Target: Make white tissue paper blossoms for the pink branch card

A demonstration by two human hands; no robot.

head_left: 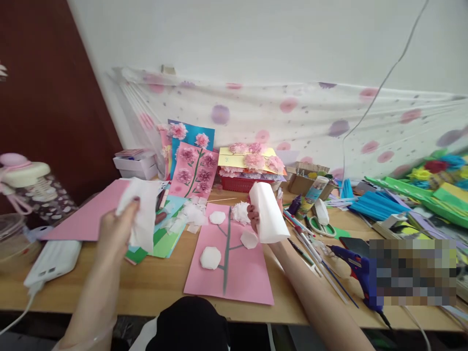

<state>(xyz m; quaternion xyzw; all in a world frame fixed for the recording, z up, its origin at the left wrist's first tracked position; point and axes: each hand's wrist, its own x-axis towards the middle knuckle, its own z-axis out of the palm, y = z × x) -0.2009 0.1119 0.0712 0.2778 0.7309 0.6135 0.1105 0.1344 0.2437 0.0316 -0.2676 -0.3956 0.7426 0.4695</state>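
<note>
My left hand [116, 229] is raised over the left side of the table, fingers closed on a crumpled sheet of white tissue paper [141, 209]. My right hand [254, 217] grips a roll of white tissue paper [268, 212], tilted with its near end toward me. Below both hands lies a pink card [241, 268] with a grey painted stem and several white tissue flowers [211, 257] stuck along it. Loose white tissue scraps [190, 217] lie just behind the card.
A blue glue gun [356, 268] lies at the right, with brushes and pens [310, 246] and white-handled scissors [321, 222] nearby. Finished flower cards [193, 165] lean on the back wall. A pink sheet [87, 212], white charger [53, 261] and bottle [34, 187] sit left; coloured paper [413, 195] is piled right.
</note>
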